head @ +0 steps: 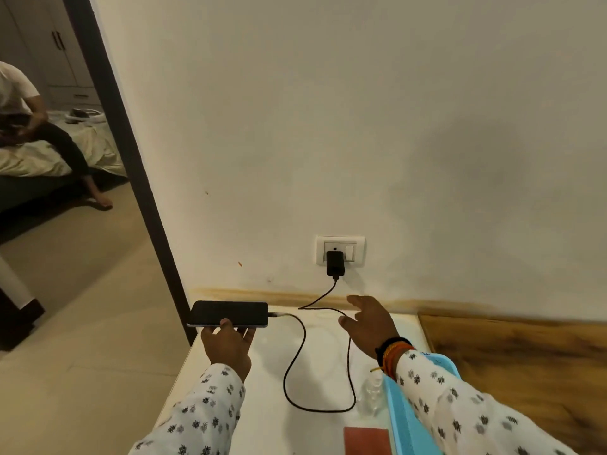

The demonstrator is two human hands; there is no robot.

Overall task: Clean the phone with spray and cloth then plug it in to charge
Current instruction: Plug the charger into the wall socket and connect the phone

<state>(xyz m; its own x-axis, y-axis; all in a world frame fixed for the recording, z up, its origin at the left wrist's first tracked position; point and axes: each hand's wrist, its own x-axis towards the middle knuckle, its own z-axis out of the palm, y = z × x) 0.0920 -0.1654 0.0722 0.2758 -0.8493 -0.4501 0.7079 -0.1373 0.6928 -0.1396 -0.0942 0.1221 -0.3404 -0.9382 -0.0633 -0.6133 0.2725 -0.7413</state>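
A dark phone lies flat, screen up, at the far left corner of the white table. My left hand grips its near edge, fingers under it and thumb on top. A black cable is plugged into the phone's right end, loops over the table and runs up to a black charger in the wall socket. My right hand hovers open above the cable, to the right of the phone. A clear spray bottle stands beside my right forearm. A reddish cloth lies at the table's near edge.
A light blue tray lies under my right arm. A wooden surface adjoins the table on the right. On the left, a dark door frame opens to a room where a person sits on a bed.
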